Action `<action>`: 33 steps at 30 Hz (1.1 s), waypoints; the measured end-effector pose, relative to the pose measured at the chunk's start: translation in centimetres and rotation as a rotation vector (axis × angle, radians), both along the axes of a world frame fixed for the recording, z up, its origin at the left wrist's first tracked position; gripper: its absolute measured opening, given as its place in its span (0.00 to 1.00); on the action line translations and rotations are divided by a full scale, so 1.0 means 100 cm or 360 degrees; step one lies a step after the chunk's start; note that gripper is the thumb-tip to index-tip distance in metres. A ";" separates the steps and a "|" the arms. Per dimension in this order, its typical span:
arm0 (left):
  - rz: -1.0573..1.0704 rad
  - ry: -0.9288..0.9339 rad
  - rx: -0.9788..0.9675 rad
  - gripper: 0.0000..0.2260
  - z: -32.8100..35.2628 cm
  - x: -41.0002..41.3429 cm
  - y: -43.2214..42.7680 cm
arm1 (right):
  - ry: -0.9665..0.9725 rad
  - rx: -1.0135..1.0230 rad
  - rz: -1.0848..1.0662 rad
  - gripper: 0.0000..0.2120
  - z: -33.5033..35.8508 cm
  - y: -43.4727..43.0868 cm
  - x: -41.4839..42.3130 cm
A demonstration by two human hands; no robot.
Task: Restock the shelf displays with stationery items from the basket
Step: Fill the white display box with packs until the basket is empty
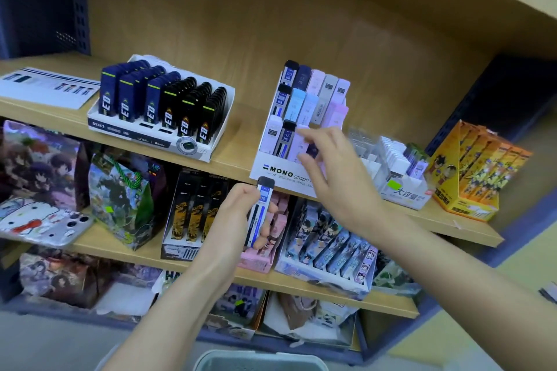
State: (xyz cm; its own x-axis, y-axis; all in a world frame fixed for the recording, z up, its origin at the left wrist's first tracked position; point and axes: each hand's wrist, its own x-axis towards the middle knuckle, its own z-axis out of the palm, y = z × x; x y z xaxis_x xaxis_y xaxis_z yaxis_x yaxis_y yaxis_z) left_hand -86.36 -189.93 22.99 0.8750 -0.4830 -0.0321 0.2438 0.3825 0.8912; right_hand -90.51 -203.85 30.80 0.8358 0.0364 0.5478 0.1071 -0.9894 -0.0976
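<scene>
A white MONO graph display stand [281, 173] on the upper wooden shelf holds several slim lead cases in black, blue, pink and grey. My right hand [334, 166] reaches into its front row, fingertips pinching a dark purple lead case [312, 150] beside a pale pink one. My left hand [241, 214] sits just below the shelf edge and grips a blue-and-white lead case with a black cap [259, 211], held upright. The pale green basket [259, 362] shows only its rim at the bottom edge.
A tray of navy and black lead boxes [159, 105] stands left of the MONO stand. A white refill stand [401, 172] and an orange cartoon display box [479, 172] stand to its right. Gift bags and character pen boxes fill the lower shelves.
</scene>
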 end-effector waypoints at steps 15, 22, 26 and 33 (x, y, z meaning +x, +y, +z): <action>0.0430 -0.0996 0.0538 0.06 0.015 -0.005 0.004 | 0.0011 0.1053 0.0104 0.09 0.020 -0.008 -0.040; 0.0535 -0.1862 0.1033 0.12 0.065 0.052 0.004 | -0.0221 0.0585 0.0018 0.05 0.050 -0.009 0.018; 0.0415 -0.1999 0.1254 0.14 0.067 0.066 0.002 | 0.0005 0.0336 0.0006 0.08 0.047 -0.009 0.044; 0.0386 -0.1959 0.1203 0.13 0.063 0.069 0.000 | 0.0156 0.0146 0.0006 0.06 0.058 -0.013 0.055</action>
